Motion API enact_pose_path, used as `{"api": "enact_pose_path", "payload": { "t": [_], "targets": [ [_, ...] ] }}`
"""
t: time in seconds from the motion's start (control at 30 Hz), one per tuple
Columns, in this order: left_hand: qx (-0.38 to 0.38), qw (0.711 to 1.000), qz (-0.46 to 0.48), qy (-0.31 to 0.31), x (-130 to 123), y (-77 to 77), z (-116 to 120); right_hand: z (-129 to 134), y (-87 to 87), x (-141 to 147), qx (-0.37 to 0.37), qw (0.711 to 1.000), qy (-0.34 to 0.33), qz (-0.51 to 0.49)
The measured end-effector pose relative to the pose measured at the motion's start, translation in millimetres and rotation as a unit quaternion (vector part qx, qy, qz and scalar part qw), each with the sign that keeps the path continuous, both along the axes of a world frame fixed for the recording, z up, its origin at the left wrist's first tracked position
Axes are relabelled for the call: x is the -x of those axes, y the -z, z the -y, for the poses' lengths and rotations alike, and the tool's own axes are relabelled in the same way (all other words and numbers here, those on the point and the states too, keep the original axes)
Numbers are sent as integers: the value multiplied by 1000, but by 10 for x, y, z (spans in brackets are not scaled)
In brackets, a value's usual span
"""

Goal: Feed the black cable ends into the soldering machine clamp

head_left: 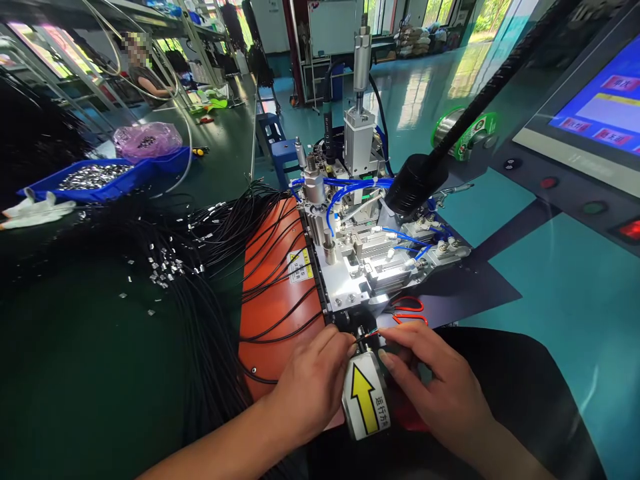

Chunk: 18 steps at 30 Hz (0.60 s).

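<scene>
Daylight is streaming through the windows [493, 20] and glaring off the glossy floor [413, 107], a gooseneck lamp [417, 183] is washing the machine [343, 285] nearly white, the tabletop [90, 373] is lying dim, and wide-angle distortion is bending the edges.

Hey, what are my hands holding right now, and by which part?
Your left hand pinches a thin black cable near its end, where coloured wires come out. Your right hand is at their tips; whether it grips them cannot be told.
</scene>
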<state>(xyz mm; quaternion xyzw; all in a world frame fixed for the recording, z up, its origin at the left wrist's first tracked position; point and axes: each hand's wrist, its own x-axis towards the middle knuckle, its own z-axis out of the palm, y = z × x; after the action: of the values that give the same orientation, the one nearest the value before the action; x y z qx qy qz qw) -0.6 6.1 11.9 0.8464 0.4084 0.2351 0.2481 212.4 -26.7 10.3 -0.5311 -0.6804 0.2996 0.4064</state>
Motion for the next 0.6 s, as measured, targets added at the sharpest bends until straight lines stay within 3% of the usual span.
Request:
{"api": "enact_pose_path", "payload": {
  "t": [0.23,0.6],
  "targets": [
    [-4,1000,-17,9,-4,10,4,-22,64,-29,-65,997,-5,49],
    [-20,999,-36,14,-7,7,10,-61,107,-17,-110,985,-1,134]
  ]
}}
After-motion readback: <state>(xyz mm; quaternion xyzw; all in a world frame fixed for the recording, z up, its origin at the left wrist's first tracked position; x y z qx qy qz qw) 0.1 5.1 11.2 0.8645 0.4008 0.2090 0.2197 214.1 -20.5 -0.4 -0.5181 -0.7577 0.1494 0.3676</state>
